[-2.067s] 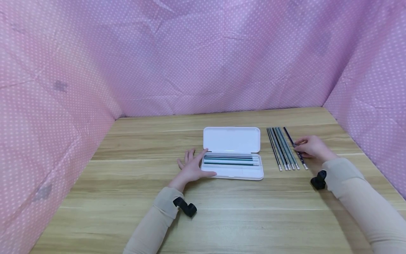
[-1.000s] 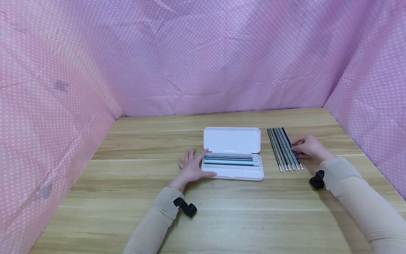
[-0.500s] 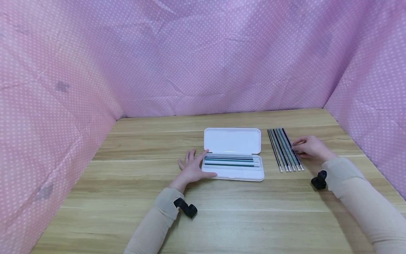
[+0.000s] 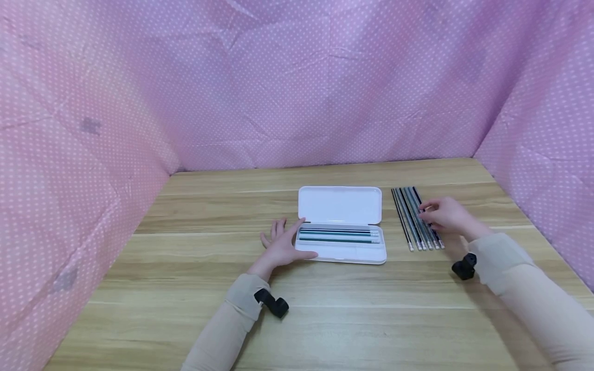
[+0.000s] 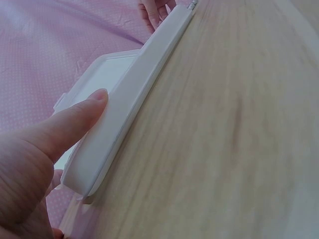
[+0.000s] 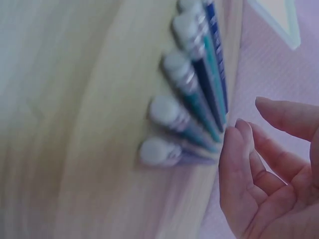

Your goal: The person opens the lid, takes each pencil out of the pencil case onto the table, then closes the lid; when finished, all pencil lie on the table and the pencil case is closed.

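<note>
In the head view, an open white case point(image 4: 352, 253) lies on the table, its lid point(image 4: 340, 205) folded back, with several pencils point(image 4: 339, 240) inside. The left hand point(image 4: 280, 250) grips its left end; in the left wrist view, that hand's thumb point(image 5: 75, 119) presses the case's point(image 5: 117, 114) long side. Right of the case, a row of loose pencils point(image 4: 409, 221) lies side by side, erasers toward the near edge. Over the row's right side is the right hand point(image 4: 450, 214). In the right wrist view, the right hand point(image 6: 279, 169) has thumb and fingers apart beside the pencils point(image 6: 164, 110), holding none.
The wooden table point(image 4: 352, 319) has a pink dotted cloth point(image 4: 325, 93) hanging behind it and along both sides. Black wrist devices sit on the left cuff point(image 4: 271, 303) and the right cuff point(image 4: 465, 266).
The rightmost pencil has moved left against the others. The right hand has shifted slightly left, from the row's right edge to over its pencils. The left hand has stayed on the case.
</note>
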A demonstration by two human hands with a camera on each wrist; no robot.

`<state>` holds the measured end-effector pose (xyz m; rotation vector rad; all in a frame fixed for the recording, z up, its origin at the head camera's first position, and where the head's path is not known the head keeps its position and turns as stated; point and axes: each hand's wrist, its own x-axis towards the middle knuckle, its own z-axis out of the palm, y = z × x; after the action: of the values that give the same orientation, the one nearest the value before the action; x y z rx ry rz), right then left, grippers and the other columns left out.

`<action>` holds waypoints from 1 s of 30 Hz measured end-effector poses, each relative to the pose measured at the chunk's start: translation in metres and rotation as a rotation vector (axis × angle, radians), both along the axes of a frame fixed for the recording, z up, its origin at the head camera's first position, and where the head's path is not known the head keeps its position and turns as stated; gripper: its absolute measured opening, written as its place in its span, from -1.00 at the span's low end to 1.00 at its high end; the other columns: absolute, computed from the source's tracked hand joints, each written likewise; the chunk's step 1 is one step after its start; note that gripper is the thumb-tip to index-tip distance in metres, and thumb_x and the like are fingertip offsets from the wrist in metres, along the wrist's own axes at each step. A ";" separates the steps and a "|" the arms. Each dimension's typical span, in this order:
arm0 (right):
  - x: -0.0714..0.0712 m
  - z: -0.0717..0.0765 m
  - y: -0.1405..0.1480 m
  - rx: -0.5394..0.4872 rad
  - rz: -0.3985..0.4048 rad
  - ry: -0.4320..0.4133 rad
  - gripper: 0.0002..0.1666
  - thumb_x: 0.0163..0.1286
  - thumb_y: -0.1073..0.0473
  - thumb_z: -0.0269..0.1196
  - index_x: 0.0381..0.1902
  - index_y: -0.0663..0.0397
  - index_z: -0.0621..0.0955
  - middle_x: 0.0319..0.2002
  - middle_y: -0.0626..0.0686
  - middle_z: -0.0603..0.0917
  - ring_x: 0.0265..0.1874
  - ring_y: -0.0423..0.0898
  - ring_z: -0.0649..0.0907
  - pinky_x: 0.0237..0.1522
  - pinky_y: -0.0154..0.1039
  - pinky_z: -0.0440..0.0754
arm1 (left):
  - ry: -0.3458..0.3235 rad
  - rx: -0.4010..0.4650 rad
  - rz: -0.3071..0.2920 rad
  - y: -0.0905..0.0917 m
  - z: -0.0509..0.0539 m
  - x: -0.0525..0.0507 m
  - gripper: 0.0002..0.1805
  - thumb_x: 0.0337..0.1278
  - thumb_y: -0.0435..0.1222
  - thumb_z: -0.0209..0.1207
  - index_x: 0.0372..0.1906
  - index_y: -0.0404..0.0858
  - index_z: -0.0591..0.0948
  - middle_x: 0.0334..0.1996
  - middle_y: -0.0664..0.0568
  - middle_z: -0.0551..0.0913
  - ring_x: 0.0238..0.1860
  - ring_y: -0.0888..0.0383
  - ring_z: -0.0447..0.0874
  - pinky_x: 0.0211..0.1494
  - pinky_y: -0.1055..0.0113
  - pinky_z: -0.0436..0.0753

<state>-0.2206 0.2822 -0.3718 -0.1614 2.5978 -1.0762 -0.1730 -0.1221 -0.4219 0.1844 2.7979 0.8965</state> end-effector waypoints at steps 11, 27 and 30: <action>0.007 0.004 -0.035 0.019 0.082 0.082 -0.54 0.31 0.19 0.23 0.06 0.41 0.51 -0.34 0.10 0.62 -0.41 -0.12 0.63 -0.37 -0.26 0.66 | -0.006 0.002 0.002 0.000 0.000 0.000 0.05 -0.26 0.16 0.41 0.44 0.21 0.15 0.49 -0.23 -0.19 0.47 -0.24 -0.49 0.24 -0.40 -0.54; 0.021 0.001 -0.085 0.015 0.209 0.169 -0.67 0.26 0.24 0.25 -0.05 0.31 0.61 -0.35 0.09 0.61 -0.42 -0.11 0.55 -0.41 -0.29 0.54 | -0.012 0.005 0.000 0.000 -0.001 0.000 0.07 -0.27 0.17 0.41 0.45 0.23 0.13 0.49 -0.22 -0.22 0.47 -0.23 -0.52 0.24 -0.39 -0.56; 0.022 0.000 -0.094 0.022 0.237 0.196 -0.69 0.25 0.24 0.26 -0.06 0.28 0.61 -0.33 0.08 0.61 -0.36 -0.10 0.54 -0.36 -0.29 0.53 | -0.008 0.007 0.002 0.000 0.000 -0.001 0.06 -0.27 0.17 0.41 0.44 0.23 0.13 0.49 -0.22 -0.21 0.48 -0.23 -0.51 0.24 -0.39 -0.56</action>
<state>-0.1983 0.1883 -0.3716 -0.5804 2.6729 -0.9904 -0.1735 -0.1219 -0.4223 0.1791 2.7879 0.9052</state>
